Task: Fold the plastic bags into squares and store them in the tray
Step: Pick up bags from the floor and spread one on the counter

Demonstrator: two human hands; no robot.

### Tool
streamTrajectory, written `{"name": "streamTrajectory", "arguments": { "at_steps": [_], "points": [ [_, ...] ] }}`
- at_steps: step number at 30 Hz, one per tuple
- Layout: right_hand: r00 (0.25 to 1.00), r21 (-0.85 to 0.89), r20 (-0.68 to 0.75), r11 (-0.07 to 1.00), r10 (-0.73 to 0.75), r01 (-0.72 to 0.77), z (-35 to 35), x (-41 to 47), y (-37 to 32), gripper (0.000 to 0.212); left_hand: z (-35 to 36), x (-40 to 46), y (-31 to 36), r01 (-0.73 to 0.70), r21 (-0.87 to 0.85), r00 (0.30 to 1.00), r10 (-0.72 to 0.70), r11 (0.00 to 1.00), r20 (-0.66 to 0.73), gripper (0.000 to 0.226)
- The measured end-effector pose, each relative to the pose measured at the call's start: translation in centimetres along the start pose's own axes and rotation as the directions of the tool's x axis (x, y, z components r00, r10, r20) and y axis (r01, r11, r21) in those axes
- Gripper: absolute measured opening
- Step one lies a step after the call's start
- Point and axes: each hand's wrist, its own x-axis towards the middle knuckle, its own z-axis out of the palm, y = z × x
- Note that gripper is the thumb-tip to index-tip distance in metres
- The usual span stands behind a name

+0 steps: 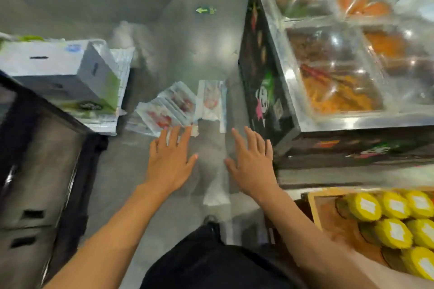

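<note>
Both hands are spread flat, fingers straight, holding nothing. The bag (211, 101) lies on the floor (131, 171) just ahead of them, its long axis running away from the person, its near edge between the two sets of fingertips. The left hand (170, 155) is nearer: its fingertips reach the bag's near corner and touch the stack (164, 110) just left of the bag. The right hand (252, 159) hovers just right of the bag's line. No tray can be made out.
</note>
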Motion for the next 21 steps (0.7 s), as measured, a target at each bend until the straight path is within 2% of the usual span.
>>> {"name": "streamTrajectory", "arguments": {
  "at_steps": [6,13,21],
  "points": [
    [0.984,0.006,0.088,0.988,-0.155,0.155,1.4,10.8,-4.6,0.076,-1.5,6.0,-7.0,0.155,-0.041,0.988,-0.156,0.987,-0.020,0.073],
    [0.942,0.018,0.168,0.956,-0.291,0.292,3.3,23.2,-8.5,0.074,-2.0,12.6,-12.0,0.358,-0.061,0.933,-0.359,0.932,0.003,0.074],
    [0.889,0.051,0.232,0.917,-0.395,0.395,5.0,34.2,-13.6,0.077,-4.0,20.0,-16.6,0.453,-0.040,0.892,-0.452,0.891,0.021,0.075]
  ]
}}
